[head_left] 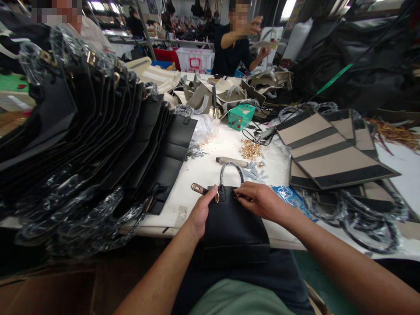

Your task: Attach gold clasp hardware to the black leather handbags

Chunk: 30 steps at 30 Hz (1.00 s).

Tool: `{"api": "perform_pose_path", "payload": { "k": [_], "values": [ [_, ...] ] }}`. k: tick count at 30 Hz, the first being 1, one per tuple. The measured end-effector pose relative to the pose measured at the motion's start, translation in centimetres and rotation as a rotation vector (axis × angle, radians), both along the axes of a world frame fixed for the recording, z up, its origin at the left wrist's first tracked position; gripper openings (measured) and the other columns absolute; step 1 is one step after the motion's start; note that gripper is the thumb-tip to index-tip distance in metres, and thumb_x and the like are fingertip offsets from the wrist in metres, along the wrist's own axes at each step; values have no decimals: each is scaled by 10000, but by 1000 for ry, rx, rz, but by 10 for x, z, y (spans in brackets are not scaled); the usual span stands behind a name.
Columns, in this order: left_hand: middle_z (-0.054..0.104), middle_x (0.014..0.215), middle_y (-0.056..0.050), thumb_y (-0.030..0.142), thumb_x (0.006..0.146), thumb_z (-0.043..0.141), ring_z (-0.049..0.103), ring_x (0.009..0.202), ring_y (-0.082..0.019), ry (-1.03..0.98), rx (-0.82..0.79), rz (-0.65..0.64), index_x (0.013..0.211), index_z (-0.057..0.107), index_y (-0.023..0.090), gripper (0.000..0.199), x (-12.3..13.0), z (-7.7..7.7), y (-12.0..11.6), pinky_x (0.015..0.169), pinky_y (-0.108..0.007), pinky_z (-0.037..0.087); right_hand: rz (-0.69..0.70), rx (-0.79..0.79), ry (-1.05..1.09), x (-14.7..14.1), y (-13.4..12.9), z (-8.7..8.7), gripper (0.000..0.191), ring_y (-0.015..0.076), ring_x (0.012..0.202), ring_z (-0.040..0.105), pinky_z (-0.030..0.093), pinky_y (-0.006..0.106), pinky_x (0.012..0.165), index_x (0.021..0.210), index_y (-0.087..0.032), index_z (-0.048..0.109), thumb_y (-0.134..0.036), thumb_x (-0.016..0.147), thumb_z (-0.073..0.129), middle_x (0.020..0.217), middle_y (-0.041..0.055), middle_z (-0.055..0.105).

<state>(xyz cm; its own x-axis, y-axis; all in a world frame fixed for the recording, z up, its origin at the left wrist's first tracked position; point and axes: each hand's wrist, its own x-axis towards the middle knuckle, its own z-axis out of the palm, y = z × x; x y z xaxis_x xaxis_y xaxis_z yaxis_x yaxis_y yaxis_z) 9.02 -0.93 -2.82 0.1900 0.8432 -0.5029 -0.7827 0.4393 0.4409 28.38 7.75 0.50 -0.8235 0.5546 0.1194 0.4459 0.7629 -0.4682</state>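
A black handbag panel (236, 227) hangs over the table's front edge toward my lap, its handle (231, 168) wrapped in clear plastic and standing up at the top. My left hand (201, 214) grips the panel's left side, with the thumb beside a gold fitting (217, 195) near the handle's base. A strap tab with a gold plate (197, 188) sticks out to the left. On the right, my right hand (259, 199) is closed, fingertips pinched at a small gold fitting (236, 194) by the handle's other base; the rest of what it holds is hidden.
Many black bag panels (127, 144) are stacked on the left. Beige-and-black panels (331, 144) lie at right. Beyond my hands are gold fittings (250, 149), grey metal strips (256, 172), a rod-shaped tool (231, 162) and a green control box (241, 117). A co-worker (232, 52) sits across.
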Motion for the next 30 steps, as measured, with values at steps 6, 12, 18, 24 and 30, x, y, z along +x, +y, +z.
{"api": "perform_pose_path", "payload": {
  "k": [6,12,18,24,30],
  "values": [
    [769,927,-138,449,841,641,728,894,-313,-70,-52,-36,1156,673,111,463,0,4,1,887,-437,551,23,53,-27,-2,4,-3,224,191,820,643,483,279,748,1085,-214,679,-182,895,566,931,68,684],
    [771,917,-135,459,832,643,730,893,-313,-86,-83,-34,1176,664,113,488,0,5,1,899,-439,545,13,56,-4,-1,0,-10,215,198,883,647,494,287,789,1108,-209,672,-205,937,541,983,82,680],
    [768,910,-152,459,835,637,728,892,-324,-87,-77,-39,1191,653,94,510,1,4,0,891,-456,547,94,22,-58,4,5,-6,226,195,878,647,493,276,768,1133,-227,665,-204,954,530,971,71,675],
    [770,901,-146,457,842,629,727,900,-328,-101,-81,-47,1194,652,101,501,2,5,-2,898,-467,541,81,59,-107,-1,1,0,217,190,843,639,462,262,726,1113,-229,664,-187,950,527,935,64,665],
    [771,906,-142,450,831,643,734,863,-320,-37,-69,-42,1178,658,108,488,4,8,-1,859,-449,558,7,45,-99,-2,-5,-1,151,176,800,634,450,250,707,1017,-234,688,-200,937,564,870,43,660]
  ]
}}
